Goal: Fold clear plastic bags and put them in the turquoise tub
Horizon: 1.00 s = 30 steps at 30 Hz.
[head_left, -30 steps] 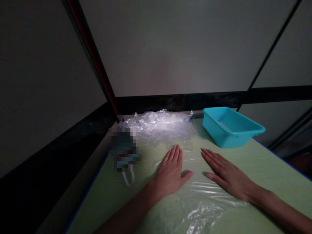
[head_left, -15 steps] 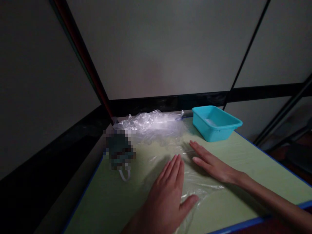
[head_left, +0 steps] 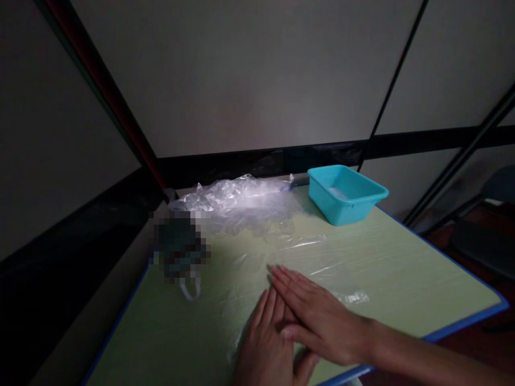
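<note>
A thin clear plastic bag (head_left: 309,252) lies spread on the pale green table (head_left: 402,273). My left hand (head_left: 267,335) rests palm down near the front edge, its fingers stretched out. Over its fingers and thumb side lies my right hand (head_left: 317,316), also flat, with its fingertips pointing up and left. Neither hand grips anything. The part of the plastic beneath the hands is hidden. Behind it, a shiny heap of clear plastic (head_left: 241,195) sits along the back of the table.
A turquoise basin (head_left: 346,206) stands at the back right with something pale inside. At the left edge is a blurred dark object (head_left: 179,244) with a white loop. Wall panels (head_left: 257,80) rise behind the table, and a dark chair (head_left: 483,246) is at the far right.
My right hand has moved left and nearer to me, onto my left hand. My left hand has come slightly lower in view. The scene has shifted a little left.
</note>
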Available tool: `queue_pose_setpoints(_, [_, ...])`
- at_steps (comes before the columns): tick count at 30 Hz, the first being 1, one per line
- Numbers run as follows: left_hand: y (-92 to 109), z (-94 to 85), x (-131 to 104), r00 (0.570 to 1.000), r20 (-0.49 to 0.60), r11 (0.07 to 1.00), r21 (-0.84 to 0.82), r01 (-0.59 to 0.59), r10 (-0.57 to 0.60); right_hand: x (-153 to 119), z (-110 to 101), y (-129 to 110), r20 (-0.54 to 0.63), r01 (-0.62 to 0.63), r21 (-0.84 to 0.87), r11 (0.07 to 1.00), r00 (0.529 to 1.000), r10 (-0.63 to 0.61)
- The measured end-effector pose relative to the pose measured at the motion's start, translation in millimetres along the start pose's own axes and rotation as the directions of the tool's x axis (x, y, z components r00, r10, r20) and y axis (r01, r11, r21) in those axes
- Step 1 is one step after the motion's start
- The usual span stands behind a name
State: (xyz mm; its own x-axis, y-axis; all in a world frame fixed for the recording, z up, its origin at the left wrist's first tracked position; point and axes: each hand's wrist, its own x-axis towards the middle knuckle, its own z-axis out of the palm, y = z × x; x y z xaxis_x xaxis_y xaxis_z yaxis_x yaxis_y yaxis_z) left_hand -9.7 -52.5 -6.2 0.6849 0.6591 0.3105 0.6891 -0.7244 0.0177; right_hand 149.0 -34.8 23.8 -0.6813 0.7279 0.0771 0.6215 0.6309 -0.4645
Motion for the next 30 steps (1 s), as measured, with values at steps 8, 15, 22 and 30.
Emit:
queue_pose_setpoints(8, [-2, -3.7, -1, 0.999, 0.046, 0.999, 0.042, 0.018, -0.020, -38, -13, 41, -0.037, -0.080, -0.272, 0.959, 0.997, 0.073])
queue_pose_setpoints(15, [-2, -21.3, -2, 0.999, -0.017, 0.996, -0.074, -0.041, 0.040, -52, -18, 55, -0.140, -0.115, -0.225, 0.968, 0.987, 0.084])
queue_pose_setpoints(22, [-13, -36.1, -29, 0.912, -0.147, 0.922, 0.010, -0.386, 0.383, -58, -21, 48, -0.221, -0.117, -0.061, 0.991, 0.970, 0.100])
queue_pose_setpoints(30, [-20, -34.0, -30, 0.896, -0.173, 0.900, -0.083, -0.427, 0.409, -57, -21, 46, -0.232, -0.115, -0.092, 0.989, 0.968, 0.091])
